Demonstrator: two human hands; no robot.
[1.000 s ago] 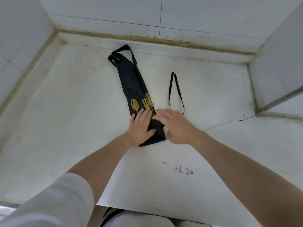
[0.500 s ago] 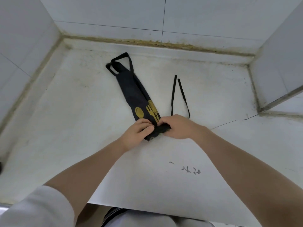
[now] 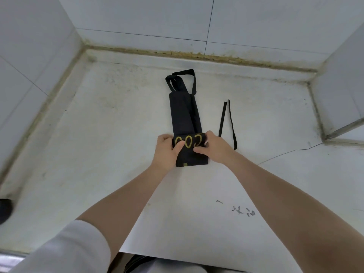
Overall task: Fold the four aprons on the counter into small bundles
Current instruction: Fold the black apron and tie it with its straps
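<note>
Two hands meet at the near end of a black apron point(image 3: 185, 113) folded into a long strip on the white bench point(image 3: 98, 154) — the left hand point(image 3: 167, 152) and right hand point(image 3: 213, 148) each pinch the turned-over fold with gold lettering. Its neck loop lies toward the wall, its ties point(image 3: 228, 123) just beside the right hand

counter point(image 3: 98, 154) (white, stained) | black apron point(image 3: 184, 113) — folded strip | loose ties point(image 3: 226, 123)

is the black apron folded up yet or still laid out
Partly folded: the apron lies as a long narrow strip on the counter, with only its near end turned over, gripped by both hands.
</note>
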